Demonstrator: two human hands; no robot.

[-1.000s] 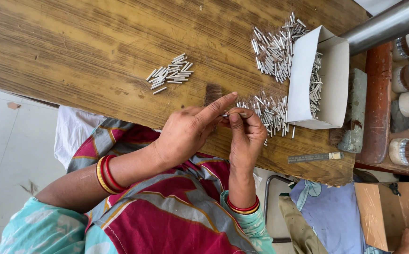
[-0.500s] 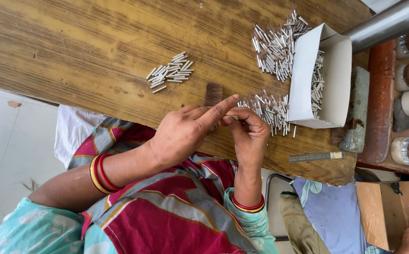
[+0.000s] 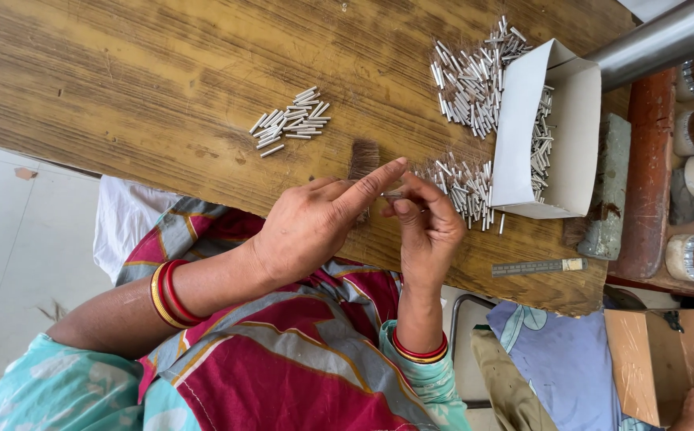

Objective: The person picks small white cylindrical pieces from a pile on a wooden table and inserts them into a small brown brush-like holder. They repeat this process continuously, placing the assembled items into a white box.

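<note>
Head view: left hand (image 3: 311,227) and right hand (image 3: 427,231) meet over near edge of wooden bench (image 3: 124,72). Both grips closed, pinching one small metal pin (image 3: 395,194) between them; left forefinger stretched out straight along it, probably to steady it for close work. Loose pins (image 3: 463,187) lie just right of the hands, within easy reach; bigger heap (image 3: 475,80) farther off beside white cardboard box (image 3: 574,112), which holds more. Small sorted cluster (image 3: 291,121) sits apart, left. Steel ruler (image 3: 538,266) at near edge. Against earlier frames: hands barely shifted, piles unchanged.
</note>
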